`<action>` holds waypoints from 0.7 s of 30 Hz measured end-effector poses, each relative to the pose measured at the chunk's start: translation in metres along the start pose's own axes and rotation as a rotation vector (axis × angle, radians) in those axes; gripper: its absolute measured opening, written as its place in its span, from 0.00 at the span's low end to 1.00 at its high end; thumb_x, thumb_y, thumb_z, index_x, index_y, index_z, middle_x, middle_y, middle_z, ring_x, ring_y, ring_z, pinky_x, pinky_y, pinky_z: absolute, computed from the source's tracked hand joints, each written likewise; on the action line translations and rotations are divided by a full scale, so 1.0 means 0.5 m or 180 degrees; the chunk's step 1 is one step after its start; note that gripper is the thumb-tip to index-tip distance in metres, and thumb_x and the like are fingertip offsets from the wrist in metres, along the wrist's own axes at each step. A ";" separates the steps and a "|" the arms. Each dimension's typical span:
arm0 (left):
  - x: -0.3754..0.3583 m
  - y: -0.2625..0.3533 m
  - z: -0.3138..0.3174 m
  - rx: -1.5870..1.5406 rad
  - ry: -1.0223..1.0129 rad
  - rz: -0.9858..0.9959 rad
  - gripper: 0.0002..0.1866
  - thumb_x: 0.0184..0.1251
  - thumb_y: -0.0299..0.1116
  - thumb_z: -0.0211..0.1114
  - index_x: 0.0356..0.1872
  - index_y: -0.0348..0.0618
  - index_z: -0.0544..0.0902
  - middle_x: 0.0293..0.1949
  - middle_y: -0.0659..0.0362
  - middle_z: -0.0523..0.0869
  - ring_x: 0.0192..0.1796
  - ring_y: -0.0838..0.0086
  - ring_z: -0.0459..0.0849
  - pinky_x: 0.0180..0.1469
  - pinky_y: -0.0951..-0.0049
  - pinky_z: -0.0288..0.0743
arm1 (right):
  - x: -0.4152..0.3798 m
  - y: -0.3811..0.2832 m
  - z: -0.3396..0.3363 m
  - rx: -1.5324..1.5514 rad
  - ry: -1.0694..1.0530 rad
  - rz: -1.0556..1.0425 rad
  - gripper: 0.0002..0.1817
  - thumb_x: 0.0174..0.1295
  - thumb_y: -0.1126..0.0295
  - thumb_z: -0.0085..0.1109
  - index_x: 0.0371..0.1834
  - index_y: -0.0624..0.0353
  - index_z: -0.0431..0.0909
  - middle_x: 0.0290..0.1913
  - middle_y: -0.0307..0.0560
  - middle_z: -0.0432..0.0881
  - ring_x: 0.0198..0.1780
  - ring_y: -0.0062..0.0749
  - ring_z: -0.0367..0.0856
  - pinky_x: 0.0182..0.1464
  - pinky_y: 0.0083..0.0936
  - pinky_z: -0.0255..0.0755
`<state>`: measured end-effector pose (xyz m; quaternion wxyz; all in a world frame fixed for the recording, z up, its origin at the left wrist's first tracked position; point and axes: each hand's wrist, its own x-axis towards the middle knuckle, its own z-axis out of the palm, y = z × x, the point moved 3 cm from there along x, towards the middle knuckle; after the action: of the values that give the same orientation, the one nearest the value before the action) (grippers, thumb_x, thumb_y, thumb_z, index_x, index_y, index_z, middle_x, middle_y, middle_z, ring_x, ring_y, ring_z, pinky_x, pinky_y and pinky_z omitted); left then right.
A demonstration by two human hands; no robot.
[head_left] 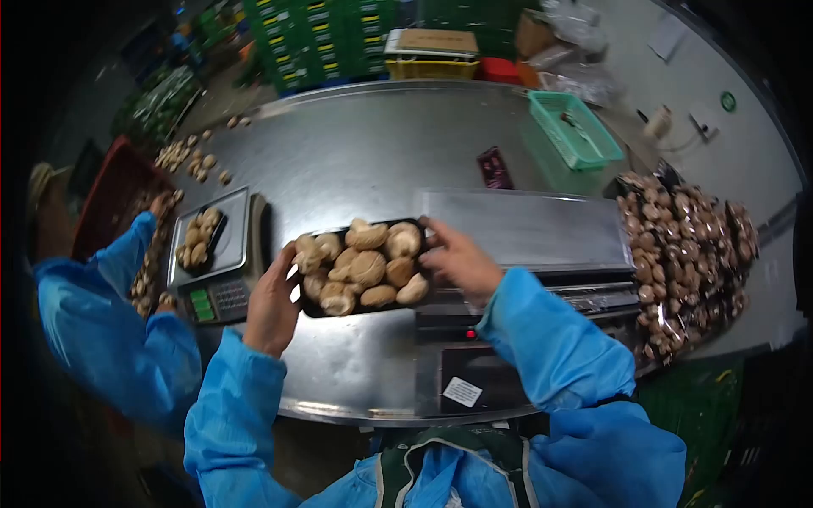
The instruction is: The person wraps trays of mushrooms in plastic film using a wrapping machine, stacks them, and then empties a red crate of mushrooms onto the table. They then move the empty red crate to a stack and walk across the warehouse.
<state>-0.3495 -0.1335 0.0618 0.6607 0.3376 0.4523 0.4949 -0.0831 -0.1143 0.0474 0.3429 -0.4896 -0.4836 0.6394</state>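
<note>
A black tray (364, 310) full of brown mushrooms (367, 267) is between my two hands, over the steel table. My left hand (273, 300) grips its left end, thumb up along the side. At the opposite end, my right hand (460, 261) holds the right rim, with fingers at the upper corner. Just right of the tray lies the flat metal plate of a wrapping machine (525, 229), with a film roll along its front edge. To the left, a digital scale (222, 245) bears a smaller black tray of mushrooms (200, 240).
Wrapped mushroom packs (686, 254) are piled at the right. A co-worker's blue sleeve (110, 313) reaches by the red crate (118, 195) at left. Loose mushrooms (190, 157), a teal basket (576, 131) and a dark printed packet (494, 168) are on the table (356, 135).
</note>
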 end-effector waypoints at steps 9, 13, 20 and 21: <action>0.211 -0.230 0.421 0.0303 -0.0433 -0.0826 0.30 0.68 0.49 0.50 0.66 0.43 0.61 0.65 0.50 0.63 0.68 0.60 0.56 0.68 0.58 0.48 | -0.122 0.052 -0.463 0.0320 0.0862 0.0382 0.32 0.56 0.72 0.49 0.68 0.58 0.56 0.47 0.41 0.73 0.43 0.24 0.72 0.38 0.25 0.66; 0.208 -0.266 0.476 0.0315 -0.0660 -0.0769 0.32 0.68 0.48 0.50 0.67 0.41 0.57 0.67 0.48 0.58 0.70 0.58 0.53 0.69 0.60 0.47 | -0.144 0.110 -0.533 0.0289 0.0807 0.0507 0.33 0.57 0.71 0.50 0.68 0.60 0.54 0.47 0.41 0.73 0.41 0.23 0.72 0.38 0.23 0.67; 0.090 -0.196 0.358 0.2421 -0.0448 0.0399 0.26 0.66 0.34 0.55 0.65 0.47 0.63 0.53 0.54 0.77 0.56 0.66 0.73 0.59 0.63 0.63 | -0.304 0.056 -0.603 -0.2404 0.0014 -0.1114 0.23 0.57 0.77 0.51 0.58 0.56 0.69 0.47 0.45 0.73 0.42 0.31 0.72 0.44 0.26 0.69; 0.068 -0.181 0.330 0.3399 -0.0715 0.1036 0.24 0.64 0.31 0.56 0.62 0.47 0.69 0.50 0.55 0.79 0.54 0.67 0.75 0.59 0.62 0.63 | -0.326 0.054 -0.615 -0.2387 -0.0058 -0.1132 0.23 0.57 0.77 0.51 0.58 0.56 0.69 0.47 0.45 0.73 0.42 0.31 0.72 0.44 0.26 0.69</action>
<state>-0.1606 -0.1265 0.0317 0.3577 0.7407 0.5088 0.2541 0.2588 -0.1843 0.0533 0.2416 -0.4837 -0.7631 0.3540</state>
